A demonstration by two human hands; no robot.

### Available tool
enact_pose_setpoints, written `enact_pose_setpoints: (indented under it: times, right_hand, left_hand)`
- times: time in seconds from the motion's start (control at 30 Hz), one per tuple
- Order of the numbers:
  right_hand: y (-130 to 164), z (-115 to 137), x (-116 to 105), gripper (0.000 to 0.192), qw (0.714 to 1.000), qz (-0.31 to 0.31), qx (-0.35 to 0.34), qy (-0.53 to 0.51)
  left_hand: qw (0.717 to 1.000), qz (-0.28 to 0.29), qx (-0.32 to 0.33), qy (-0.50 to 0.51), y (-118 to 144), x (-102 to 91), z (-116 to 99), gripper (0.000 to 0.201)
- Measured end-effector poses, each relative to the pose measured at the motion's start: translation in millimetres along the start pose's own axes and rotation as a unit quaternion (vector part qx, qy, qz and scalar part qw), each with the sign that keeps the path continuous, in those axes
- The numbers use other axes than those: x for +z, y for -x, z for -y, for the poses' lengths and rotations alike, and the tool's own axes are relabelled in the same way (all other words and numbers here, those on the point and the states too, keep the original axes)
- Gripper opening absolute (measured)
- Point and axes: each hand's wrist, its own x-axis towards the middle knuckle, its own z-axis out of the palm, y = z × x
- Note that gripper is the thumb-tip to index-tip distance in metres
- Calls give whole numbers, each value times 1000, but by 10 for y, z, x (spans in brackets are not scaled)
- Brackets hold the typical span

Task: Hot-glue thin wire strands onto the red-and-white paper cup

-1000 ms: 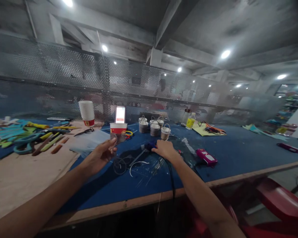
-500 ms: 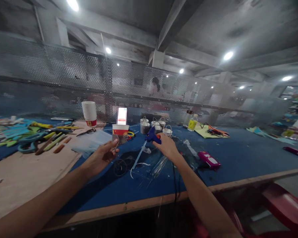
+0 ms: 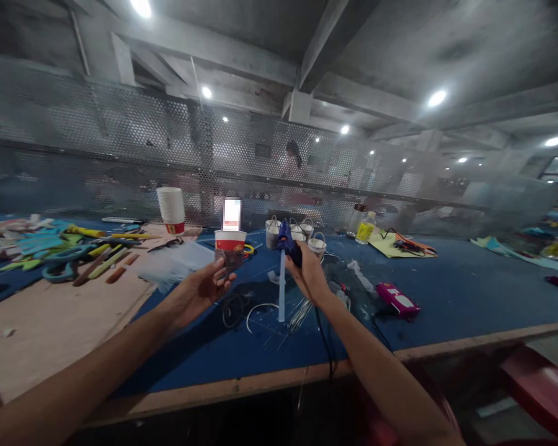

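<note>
lifted off the blue table (image 3: 446, 297) since a second ago, the glue gun (image 3: 286, 243) now stands upright, clamped in the right hand (image 3: 309, 272); left hand (image 3: 204, 290) pinches a small dark piece (image 3: 231, 259).

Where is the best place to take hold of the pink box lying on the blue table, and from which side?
Grip the pink box across its two long sides, coming from above. It lies flat on the blue table, long and narrow, so its short width probably fits between thumb and fingers. Its right side looks free; a black cable runs close on the left, so lift straight up. The right hand is nearest.
</note>
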Motion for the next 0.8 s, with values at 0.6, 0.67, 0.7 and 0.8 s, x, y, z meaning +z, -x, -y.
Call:
enact_pose_setpoints:
  times: [0.6, 0.67, 0.7, 0.8]
  right_hand:
    - [261, 334, 95, 34, 976, 147, -26, -160]
    - [249, 328, 98, 36, 979, 138, -44, -146]
    - [243, 323, 103, 36, 979, 135, -55, -142]
    - [233, 296, 125, 36, 980, 130, -76, -133]
  left_hand:
    - [996, 4, 60, -59, -55, -66, 47, 24]
    - [995, 6, 66, -70, -52, -56, 48, 28]
    - [995, 4, 68, -77, -48, -46, 48, 29]
    - [993, -3, 76, -89, -41, -26, 54, 30]
